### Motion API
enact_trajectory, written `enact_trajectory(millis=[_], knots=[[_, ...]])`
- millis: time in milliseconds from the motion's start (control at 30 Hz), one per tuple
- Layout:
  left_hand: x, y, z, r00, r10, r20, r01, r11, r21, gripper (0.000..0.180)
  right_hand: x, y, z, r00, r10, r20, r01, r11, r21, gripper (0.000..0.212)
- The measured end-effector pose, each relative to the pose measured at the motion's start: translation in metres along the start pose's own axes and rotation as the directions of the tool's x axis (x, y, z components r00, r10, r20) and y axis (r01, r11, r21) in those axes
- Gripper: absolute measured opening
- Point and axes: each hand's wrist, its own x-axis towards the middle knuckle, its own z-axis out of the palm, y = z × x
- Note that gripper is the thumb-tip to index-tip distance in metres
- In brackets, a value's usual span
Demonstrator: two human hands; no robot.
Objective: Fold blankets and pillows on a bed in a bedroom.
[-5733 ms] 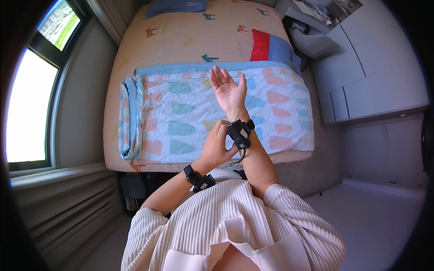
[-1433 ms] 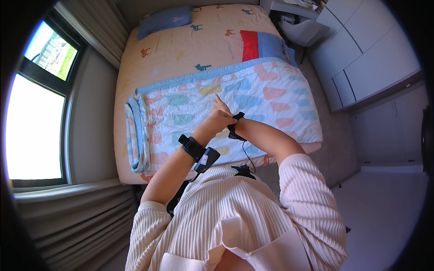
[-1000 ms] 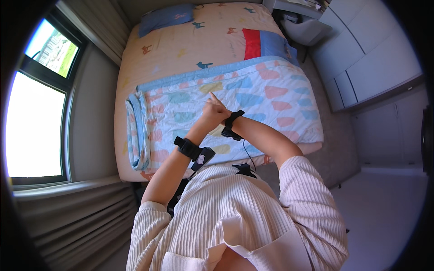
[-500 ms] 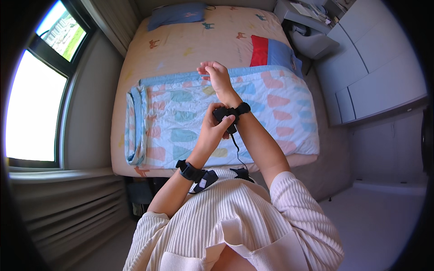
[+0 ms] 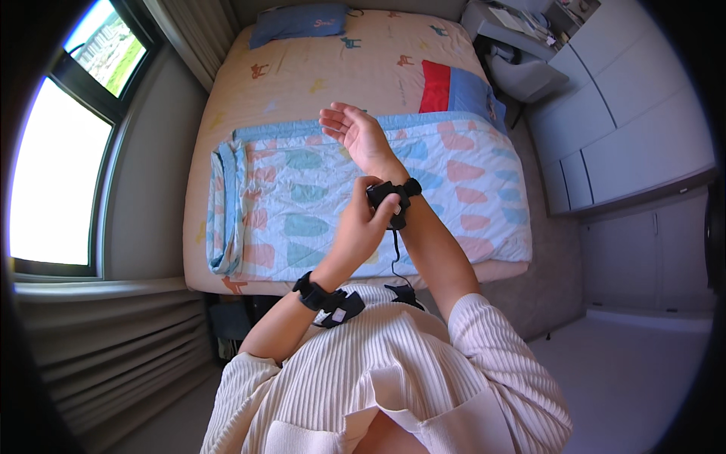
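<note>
My left hand [image 5: 361, 227] pinches the black wrist device [image 5: 390, 198] strapped on my right wrist, held above the patterned quilt [image 5: 469, 189] on the bed [image 5: 302, 83]. My right hand [image 5: 355, 130] hangs open, palm up, gripping nothing. The band looks wrapped round already; I judge only its fastening remains to settle.

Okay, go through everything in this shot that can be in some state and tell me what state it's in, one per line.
Black strap-on wrist device: on the raised right wrist, pinched by the left hand.
Right hand: open, palm up, empty.
Pastel patterned quilt: spread flat, left edge folded over.
Blue pillow: lying at the bed's head.
Grey window curtain: drawn aside.
</note>
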Motion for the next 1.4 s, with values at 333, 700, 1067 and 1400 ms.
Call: enact_trajectory(millis=[333, 700, 1067, 1400], knots=[[0.035, -0.005, -0.05, 0.484, 0.641, 0.596, -0.847, 0.17, 0.504, 0.072, -0.024, -0.008, 0.019, 0.996, -0.092, -0.019, 0.087, 0.828, 0.554, 0.097], [0.007, -0.05, 0.003, 0.569, 0.753, 0.33, -0.811, 0.447, 0.378, 0.052, -0.04, 0.007, -0.011, 0.979, -0.023, -0.204, 0.154, 0.74, 0.655, 0.1], [-0.004, -0.044, 0.024, 0.744, 0.664, 0.07, -0.646, 0.69, 0.327, 0.052, -0.032, -0.017, -0.025, 0.938, -0.109, -0.328, 0.301, 0.726, 0.618, 0.092], [0.02, -0.021, -0.011, 0.611, 0.669, 0.422, -0.76, 0.347, 0.549, 0.072, -0.033, -0.012, -0.021, 0.98, -0.071, -0.185, 0.18, 0.707, 0.684, 0.09]])
